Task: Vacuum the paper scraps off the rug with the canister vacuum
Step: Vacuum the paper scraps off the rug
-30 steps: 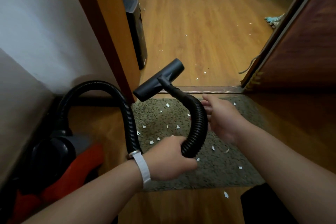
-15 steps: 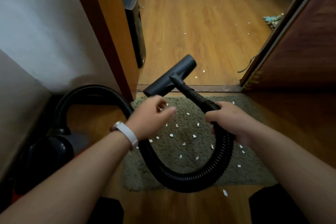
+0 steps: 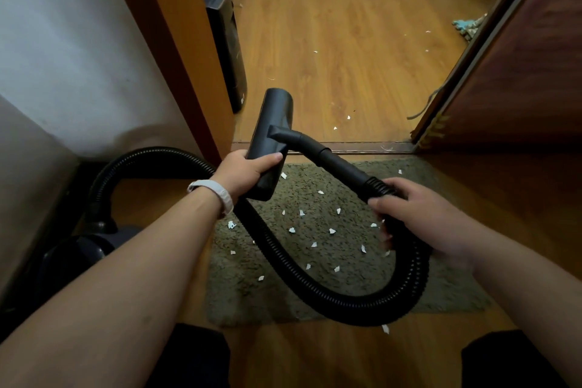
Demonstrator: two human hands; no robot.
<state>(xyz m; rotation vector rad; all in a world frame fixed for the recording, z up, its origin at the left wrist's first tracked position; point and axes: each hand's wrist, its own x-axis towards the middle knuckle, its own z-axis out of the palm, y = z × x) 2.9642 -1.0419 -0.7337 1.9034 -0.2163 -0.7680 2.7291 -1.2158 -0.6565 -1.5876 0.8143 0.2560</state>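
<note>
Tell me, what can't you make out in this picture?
Head view only:
Canister vacuum: in dark shadow, partly behind the left forearm.
Floor nozzle: suction side faces away.
Blue cloth: cut off by the door.
Right hand: far side hidden round the hose.

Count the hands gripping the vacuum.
2. The left hand grips the floor nozzle at its near end, above the rug; the right hand grips the hose at its cuff. Neither is hidden.

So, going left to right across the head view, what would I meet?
Dark canister vacuum body, white wristband, left hand gripping the black floor nozzle, right hand holding the black ribbed hose, dark brown wooden door.
</note>
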